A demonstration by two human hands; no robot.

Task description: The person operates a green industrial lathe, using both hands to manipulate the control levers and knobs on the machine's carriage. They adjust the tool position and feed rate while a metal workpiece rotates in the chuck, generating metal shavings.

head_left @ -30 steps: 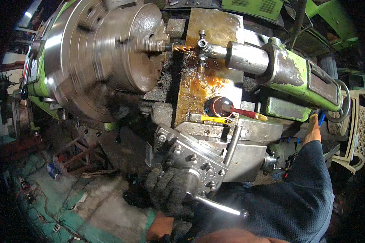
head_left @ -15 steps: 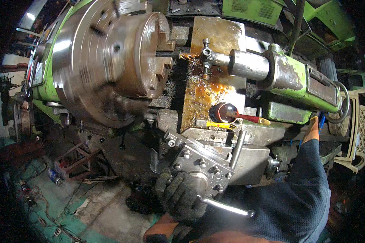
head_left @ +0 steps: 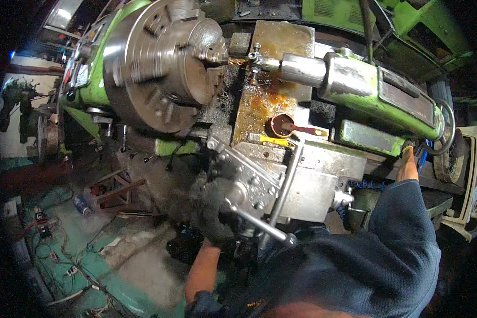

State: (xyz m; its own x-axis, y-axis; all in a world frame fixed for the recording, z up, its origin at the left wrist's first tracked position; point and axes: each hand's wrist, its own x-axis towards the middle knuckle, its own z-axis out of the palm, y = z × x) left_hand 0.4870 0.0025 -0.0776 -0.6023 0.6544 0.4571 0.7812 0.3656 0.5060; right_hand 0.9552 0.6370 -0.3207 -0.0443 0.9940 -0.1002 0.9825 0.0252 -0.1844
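Note:
My gloved left hand (head_left: 213, 208) lies against the left side of the tool post (head_left: 249, 183), beside its metal clamping lever (head_left: 262, 225). Motion smears its fingers. My right arm reaches out to the tailstock's far end, where my right hand (head_left: 408, 152) is mostly hidden near the handwheel (head_left: 448, 129). A blurred, turning lathe chuck (head_left: 143, 69) carries a round metal workpiece (head_left: 204, 40). Facing it, a drill bit (head_left: 238, 62) sits in a bolted holder (head_left: 265, 63) on the tailstock quill (head_left: 305, 70).
On the oily plate (head_left: 286, 34) rest a dark-filled ladle (head_left: 282, 125) and a yellow-handled brush (head_left: 270, 140). The green tailstock (head_left: 360, 85) stands to the right. Cables (head_left: 71, 270), a can (head_left: 82, 204) and a rusty frame (head_left: 119, 191) occupy the floor at left.
The whole view has shifted, bringing more of the floor at left into sight. The chuck shows turning blur in both frames. My left hand stays at the tool post, my right by the handwheel.

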